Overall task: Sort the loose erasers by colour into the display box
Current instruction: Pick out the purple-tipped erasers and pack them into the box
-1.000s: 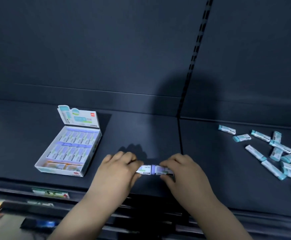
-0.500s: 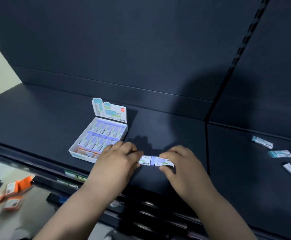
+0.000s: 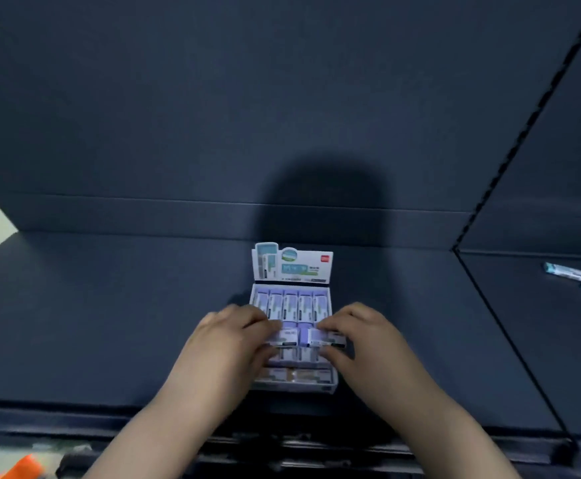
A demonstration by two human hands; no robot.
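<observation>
Orange scrap (image 3: 23, 466) lowest left, below the shelf lip; blurred, cannot identify.

Left hand (image 3: 226, 344) and right hand (image 3: 368, 347) reach over the shelf (image 3: 109, 323) and meet above the box (image 3: 294, 388). Left fingers (image 3: 251, 318) curl round the left eraser (image 3: 287, 337); right fingers (image 3: 346, 314) pinch the right eraser (image 3: 328, 339). Both erasers are purple with white sleeves. They lie end to end, purple ends meeting, crosswise over the middle of the box. Whether they touch what lies beneath: cannot tell, motion blur.

Box contents, front to back:
- orange row (image 3: 296, 375) against the front wall;
- middle row mostly hidden by the hands, some purple showing;
- back row (image 3: 290, 304) purple, five side by side, long axis front to back, looks full.

Header card (image 3: 292, 264) stands behind.

Judgement: the step in hand is seating both purple erasers in the middle row. To do it well:
- turn each one to run front to back, purple end away, matching the back row;
- lower one at a time;
- slide each down along its neighbour rather than pressing from above, since the fit looks close;
- keep clear of the orange row;
- rest spare fingers on a side wall, as light card may skid.

Far right, past the divider (image 3: 489, 305), two teal erasers (image 3: 565, 271) lie loose, well apart from the box. No teal seen inside the box from here.
</observation>
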